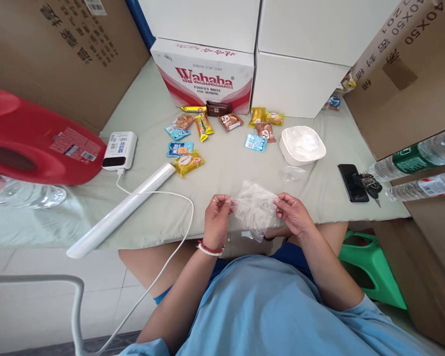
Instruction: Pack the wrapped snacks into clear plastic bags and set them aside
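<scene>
A clear plastic bag [255, 205] is stretched between my two hands at the table's front edge, its lower part hanging over the edge. My left hand [218, 217] pinches one side of it between thumb and fingers. On the opposite side, my right hand [293, 212] has its fingers closed on the plastic. Beyond the right hand stands a white square tub [303, 145] with whitish, see-through material inside. A small crumpled clear wrapper [293, 173] lies just in front of the tub. Several wrapped snacks, among them a yellow packet [188, 162] and a blue packet [255, 142], lie farther back.
A white roll [122, 210] and a power bank [120, 151] with a white cable lie to the left, near a red jug [40, 143]. At right are a phone [353, 183], keys [371, 184] and plastic bottles [422, 155]. A Wahaha carton [203, 74] and white boxes stand behind.
</scene>
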The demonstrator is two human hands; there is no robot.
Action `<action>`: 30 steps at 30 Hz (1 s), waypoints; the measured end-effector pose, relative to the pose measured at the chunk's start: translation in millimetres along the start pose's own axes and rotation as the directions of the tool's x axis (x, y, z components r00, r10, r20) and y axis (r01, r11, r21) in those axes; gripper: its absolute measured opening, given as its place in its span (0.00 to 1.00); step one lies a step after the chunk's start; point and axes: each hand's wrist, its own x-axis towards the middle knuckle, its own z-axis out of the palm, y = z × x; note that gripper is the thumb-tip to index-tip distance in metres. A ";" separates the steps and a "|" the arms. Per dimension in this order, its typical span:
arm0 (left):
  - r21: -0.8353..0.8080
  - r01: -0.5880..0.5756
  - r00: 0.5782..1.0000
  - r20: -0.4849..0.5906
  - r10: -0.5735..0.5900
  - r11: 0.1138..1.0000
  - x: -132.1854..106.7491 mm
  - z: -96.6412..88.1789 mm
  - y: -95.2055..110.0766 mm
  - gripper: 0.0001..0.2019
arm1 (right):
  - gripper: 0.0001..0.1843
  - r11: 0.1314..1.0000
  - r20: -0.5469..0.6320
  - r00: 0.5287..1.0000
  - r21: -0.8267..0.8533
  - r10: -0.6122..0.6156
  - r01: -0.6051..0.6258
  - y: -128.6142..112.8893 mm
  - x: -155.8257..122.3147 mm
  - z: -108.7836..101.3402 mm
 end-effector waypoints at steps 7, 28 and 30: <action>-0.263 0.160 0.982 -0.057 -0.181 0.951 6.5 -3.9 -5.0 0.16 | 0.23 0.996 0.049 0.999 -0.088 0.005 -0.001 1.2 -6.5 -9.1; -0.385 0.025 0.987 -0.135 -0.083 0.922 2.8 7.4 -0.1 0.18 | 0.25 0.963 0.153 0.987 -0.255 -0.042 0.080 30.2 -12.8 26.3; -0.394 -0.006 0.984 -0.164 -0.064 0.919 6.2 3.2 4.7 0.19 | 0.19 0.957 0.104 0.989 -0.258 -0.105 0.128 31.0 -8.5 25.2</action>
